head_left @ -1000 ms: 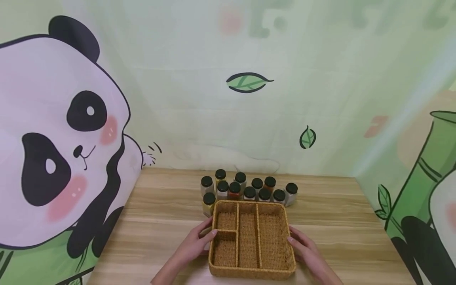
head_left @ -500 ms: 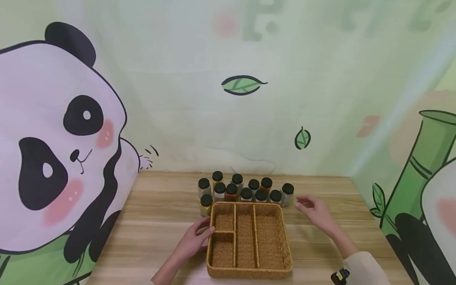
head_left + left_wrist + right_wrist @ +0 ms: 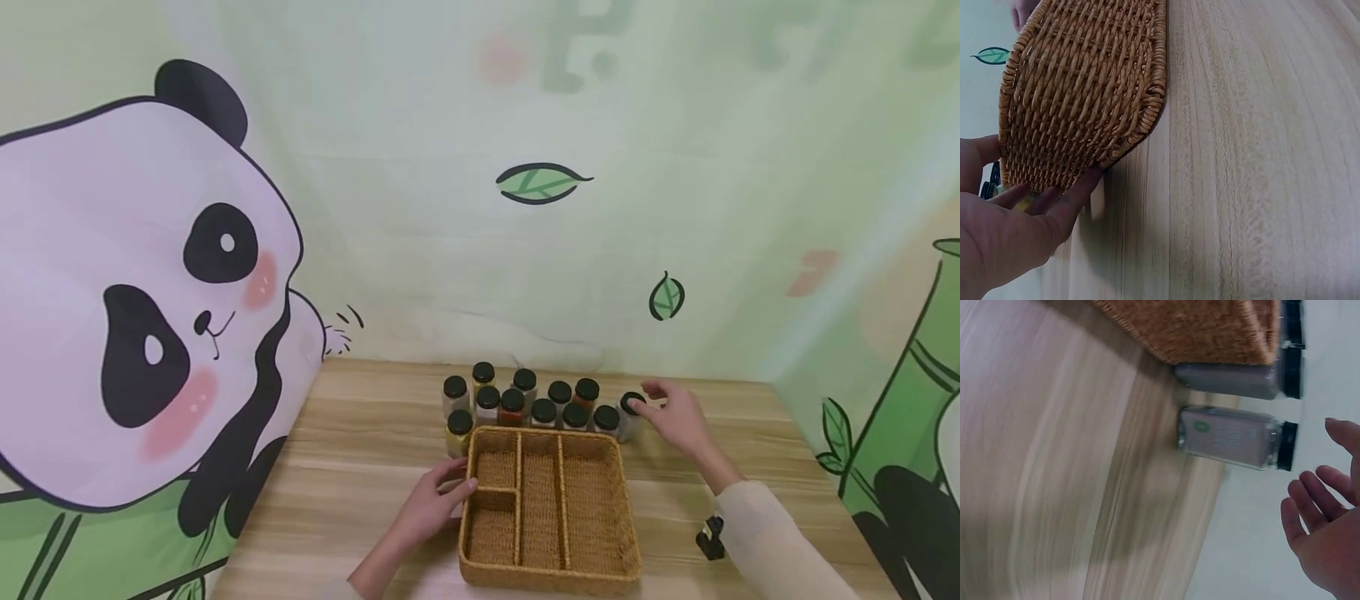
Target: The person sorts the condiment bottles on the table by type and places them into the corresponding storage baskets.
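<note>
A woven wicker basket (image 3: 551, 578) with several divided compartments sits on the table. My left hand (image 3: 431, 504) holds its left side, the thumb at the rim and the fingers against the outer wall; the left wrist view shows this hand (image 3: 1016, 237) close up on the weave (image 3: 1085, 81). Past the basket's far right corner, my right hand (image 3: 678, 417) is at the rightmost glass jar (image 3: 626, 429), which has a black lid. In the right wrist view that jar (image 3: 1229, 437) stands upright on the table, and the loosely spread fingers of my right hand (image 3: 1329, 519) are apart from its lid.
Several more black-lidded jars (image 3: 512, 408) with differently coloured contents crowd behind the basket. One jar with yellow contents (image 3: 458, 437) stands by its far left corner. The wood-grain table (image 3: 360, 433) ends at a printed panda backdrop (image 3: 420, 250).
My right hand has let go of the basket's right side and moved forward to the rightmost jar. My left hand has stayed on the basket's left side. The head view has shifted slightly.
</note>
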Available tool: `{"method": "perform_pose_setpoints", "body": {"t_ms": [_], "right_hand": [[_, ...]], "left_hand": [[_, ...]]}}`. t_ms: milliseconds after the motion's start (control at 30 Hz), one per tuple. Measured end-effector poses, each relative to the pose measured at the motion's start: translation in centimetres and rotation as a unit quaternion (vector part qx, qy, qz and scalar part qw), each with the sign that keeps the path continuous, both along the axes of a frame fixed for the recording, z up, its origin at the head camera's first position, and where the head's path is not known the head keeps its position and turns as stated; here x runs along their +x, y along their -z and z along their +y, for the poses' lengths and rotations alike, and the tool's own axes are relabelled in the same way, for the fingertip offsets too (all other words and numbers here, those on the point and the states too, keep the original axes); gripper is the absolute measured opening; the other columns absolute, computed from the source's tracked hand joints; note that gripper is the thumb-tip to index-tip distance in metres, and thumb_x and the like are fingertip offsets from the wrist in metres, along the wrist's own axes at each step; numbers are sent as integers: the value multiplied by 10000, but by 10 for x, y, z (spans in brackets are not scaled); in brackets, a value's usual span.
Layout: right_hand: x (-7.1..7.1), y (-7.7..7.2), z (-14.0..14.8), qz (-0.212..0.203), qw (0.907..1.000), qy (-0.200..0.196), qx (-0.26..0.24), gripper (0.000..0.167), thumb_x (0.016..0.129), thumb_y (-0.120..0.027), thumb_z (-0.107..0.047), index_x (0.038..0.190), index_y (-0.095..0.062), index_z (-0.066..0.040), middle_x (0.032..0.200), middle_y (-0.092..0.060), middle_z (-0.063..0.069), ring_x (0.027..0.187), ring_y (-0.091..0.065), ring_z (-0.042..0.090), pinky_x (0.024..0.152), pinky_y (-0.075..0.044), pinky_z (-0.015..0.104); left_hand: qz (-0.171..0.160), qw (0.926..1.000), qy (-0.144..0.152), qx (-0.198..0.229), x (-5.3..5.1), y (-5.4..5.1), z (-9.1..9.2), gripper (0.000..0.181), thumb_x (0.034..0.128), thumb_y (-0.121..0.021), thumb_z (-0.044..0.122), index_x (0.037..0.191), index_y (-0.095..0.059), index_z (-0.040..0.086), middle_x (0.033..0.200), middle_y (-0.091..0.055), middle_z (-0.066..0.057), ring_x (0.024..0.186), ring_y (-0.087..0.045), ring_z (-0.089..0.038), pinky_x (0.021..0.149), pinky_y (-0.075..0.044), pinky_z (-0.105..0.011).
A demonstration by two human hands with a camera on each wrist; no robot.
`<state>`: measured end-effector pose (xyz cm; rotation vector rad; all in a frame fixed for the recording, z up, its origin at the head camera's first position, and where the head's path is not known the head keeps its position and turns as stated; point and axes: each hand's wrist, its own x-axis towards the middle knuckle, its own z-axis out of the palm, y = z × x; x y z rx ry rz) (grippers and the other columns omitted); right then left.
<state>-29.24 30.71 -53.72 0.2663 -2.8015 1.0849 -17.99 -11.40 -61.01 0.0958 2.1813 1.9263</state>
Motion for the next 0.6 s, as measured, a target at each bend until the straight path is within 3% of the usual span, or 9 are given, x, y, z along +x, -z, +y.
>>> {"method": "perform_pose_setpoints", "body": {"t_ms": [200, 400, 600], "right_hand": [[-7, 16, -3, 333, 9970, -163, 672, 492, 975, -782, -193, 1296, -625, 146, 1263, -647, 346, 1143, -626, 498, 960, -526, 642], [-7, 25, -4, 568, 9969, -113, 540, 429, 949, -794, -140, 1241, -644, 138, 1173, -659, 316, 1046, -641, 466, 876, -546, 628], [-8, 27, -6, 543, 9975, -25, 458, 423, 941, -800, -110, 1246, -632, 130, 1174, -656, 311, 1043, -646, 450, 886, -547, 615]], "left_hand": [[-106, 9997, -18, 208, -1, 3, -1, 571, 1053, -688, 214, 1511, -483, -57, 1488, -517, -328, 1340, -529, -536, 873, -629, -537], [-187, 9992, -13, 343, -2, 4, 0, 592, 1053, -691, 239, 1524, -475, -47, 1504, -502, -320, 1354, -516, -532, 864, -631, -536], [-199, 9992, -33, 358, -2, 4, -1, 589, 1059, -683, 236, 1532, -468, -42, 1513, -492, -318, 1370, -495, -546, 860, -632, -539]]}}
